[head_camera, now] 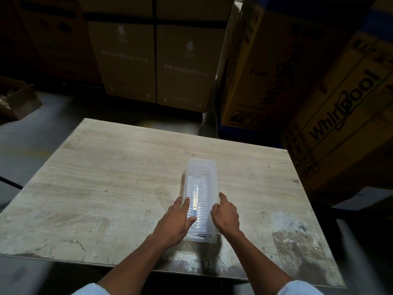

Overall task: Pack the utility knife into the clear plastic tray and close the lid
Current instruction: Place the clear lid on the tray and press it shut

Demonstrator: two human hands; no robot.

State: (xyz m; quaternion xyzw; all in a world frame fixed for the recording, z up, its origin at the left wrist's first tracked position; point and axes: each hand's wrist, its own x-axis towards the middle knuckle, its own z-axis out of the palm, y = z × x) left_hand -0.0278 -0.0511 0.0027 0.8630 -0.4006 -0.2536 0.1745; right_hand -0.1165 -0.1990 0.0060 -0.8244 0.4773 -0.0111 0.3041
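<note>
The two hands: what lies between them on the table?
In the head view, the clear plastic tray lies between the left hand and right hand, with the utility knife visible inside it.

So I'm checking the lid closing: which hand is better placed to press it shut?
Probably the left hand: its fingers lie flat on top of the clear plastic tray, beside the utility knife seen through the lid. The right hand is curled against the tray's side edge, suited to steadying.
</note>
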